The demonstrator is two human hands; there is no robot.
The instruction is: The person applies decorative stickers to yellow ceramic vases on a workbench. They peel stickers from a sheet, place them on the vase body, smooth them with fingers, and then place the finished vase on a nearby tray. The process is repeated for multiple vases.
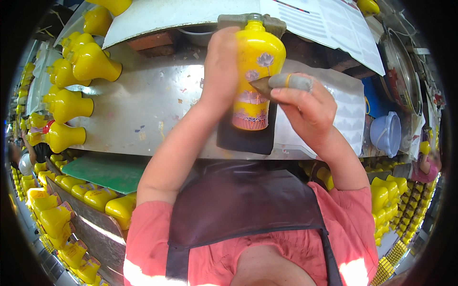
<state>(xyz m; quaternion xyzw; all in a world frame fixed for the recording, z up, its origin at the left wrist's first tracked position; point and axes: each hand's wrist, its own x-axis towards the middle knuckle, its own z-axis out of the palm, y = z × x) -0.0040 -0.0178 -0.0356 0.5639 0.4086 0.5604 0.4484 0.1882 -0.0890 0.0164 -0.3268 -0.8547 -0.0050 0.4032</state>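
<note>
A glossy yellow bottle (pixel 264 45) with a clear glass mouth lies with its neck pointing away from me. Grey-purple lotus pictures and a patterned band near the base decorate its upper face. My left hand (pixel 221 69), slightly blurred, holds the bottle along its left side, its fingertips partly hidden. In my right hand (pixel 307 101) is a dark, pointed, flat scraper (pixel 260 86), its tip at the lotus pictures. Grey wrapping with a yellow band covers one finger of that hand. Under the bottle are a dark cloth (pixel 248 143) and a grey cloth-wrapped support (pixel 276 23) at the neck.
Several yellow bottles (pixel 71 104) line the metal table's (pixel 138 90) left side. Printed sheets (pixel 346 90) lie at right, near a pale blue bucket (pixel 385 133). A green board (pixel 105 171) and more yellow bottles (pixel 119 209) are below left. Bricks (pixel 150 42) stand behind.
</note>
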